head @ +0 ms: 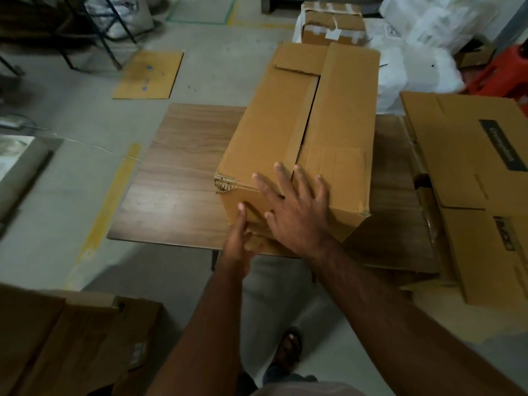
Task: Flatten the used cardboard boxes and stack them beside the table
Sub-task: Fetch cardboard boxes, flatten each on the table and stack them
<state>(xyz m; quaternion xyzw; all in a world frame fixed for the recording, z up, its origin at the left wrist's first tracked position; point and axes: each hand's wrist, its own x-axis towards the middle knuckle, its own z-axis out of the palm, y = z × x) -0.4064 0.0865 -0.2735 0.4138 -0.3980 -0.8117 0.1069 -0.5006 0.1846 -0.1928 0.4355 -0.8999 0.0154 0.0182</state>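
Note:
A long brown cardboard box point(303, 130) stands unflattened on the wooden table point(177, 178), its top flaps closed with a seam running lengthwise. My right hand point(294, 207) lies over the box's near top edge with fingers spread and straight. My left hand point(240, 241) touches the near end face of the box at its lower left, thumb up along the corner; its fingers are partly hidden under the box. To the right, flattened boxes point(480, 190) with black printed labels lean in a stack beside the table.
More cardboard boxes point(74, 338) sit on the floor at my near left. A flat cardboard sheet point(148, 74) lies on the floor beyond the table. A taped box point(331, 24), white sacks point(423, 32) and a red stool point(503, 72) stand at the back right. A metal frame point(85, 30) stands back left.

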